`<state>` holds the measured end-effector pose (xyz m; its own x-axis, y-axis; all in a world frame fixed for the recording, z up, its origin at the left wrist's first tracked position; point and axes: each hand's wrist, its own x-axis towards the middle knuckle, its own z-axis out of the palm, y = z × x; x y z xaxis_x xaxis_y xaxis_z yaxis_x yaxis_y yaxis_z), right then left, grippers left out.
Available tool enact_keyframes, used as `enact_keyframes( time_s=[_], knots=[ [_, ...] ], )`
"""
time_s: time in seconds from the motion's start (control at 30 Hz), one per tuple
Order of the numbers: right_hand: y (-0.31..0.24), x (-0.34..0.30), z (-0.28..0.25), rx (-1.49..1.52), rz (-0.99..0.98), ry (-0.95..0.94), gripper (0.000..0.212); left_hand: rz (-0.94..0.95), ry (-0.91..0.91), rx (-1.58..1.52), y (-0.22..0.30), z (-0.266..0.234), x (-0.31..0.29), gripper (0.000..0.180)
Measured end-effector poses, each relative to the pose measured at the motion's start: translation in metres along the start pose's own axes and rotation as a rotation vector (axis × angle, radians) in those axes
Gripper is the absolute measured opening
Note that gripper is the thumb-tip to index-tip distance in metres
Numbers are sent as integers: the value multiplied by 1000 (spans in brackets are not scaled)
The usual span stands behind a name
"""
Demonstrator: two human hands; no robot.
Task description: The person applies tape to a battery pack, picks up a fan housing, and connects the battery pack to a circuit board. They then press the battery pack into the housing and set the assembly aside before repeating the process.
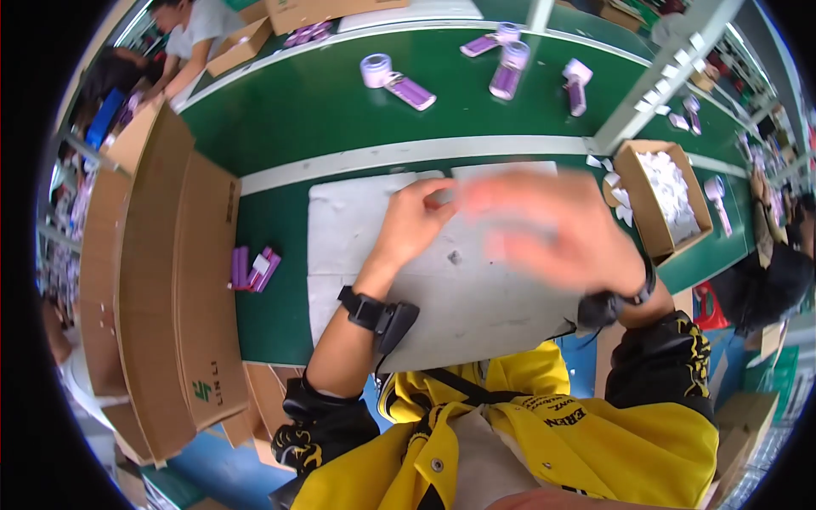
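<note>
Over the grey mat [357, 255], my left hand [412, 221] has its thumb and forefinger curled together. Whatever they pinch, if anything, is too small or hidden to make out. Close beside it on the right, my right hand [561, 229] is smeared by motion, so its fingers and anything in them cannot be read. Both wrists wear black straps, with a dark module [393, 323] on the left one. Left of the mat, several small purple packs [263, 269] lie on the green table, one with a white label.
Tall cardboard cartons [204, 280] stand at the left. A cardboard box [671, 195] of white paper scraps sits at the right, by a white post [654, 85]. Beyond a white rail, purple handheld devices with round heads [408, 89] lie on a green surface [289, 119]. Other people work nearby.
</note>
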<state>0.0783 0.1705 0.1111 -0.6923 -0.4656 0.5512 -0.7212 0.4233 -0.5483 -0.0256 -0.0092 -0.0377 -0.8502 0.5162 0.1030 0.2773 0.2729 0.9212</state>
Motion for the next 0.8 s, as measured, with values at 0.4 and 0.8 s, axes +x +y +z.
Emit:
enact_keyframes(
  time_s=[0.4, 0.8],
  knots=[
    [-70, -33, -23, 477, -363, 328, 5, -68, -69, -44, 7, -27, 2, 25],
    [46, -156, -127, -414, 157, 1082, 23, 23, 98, 227, 20, -97, -10, 26]
  ],
)
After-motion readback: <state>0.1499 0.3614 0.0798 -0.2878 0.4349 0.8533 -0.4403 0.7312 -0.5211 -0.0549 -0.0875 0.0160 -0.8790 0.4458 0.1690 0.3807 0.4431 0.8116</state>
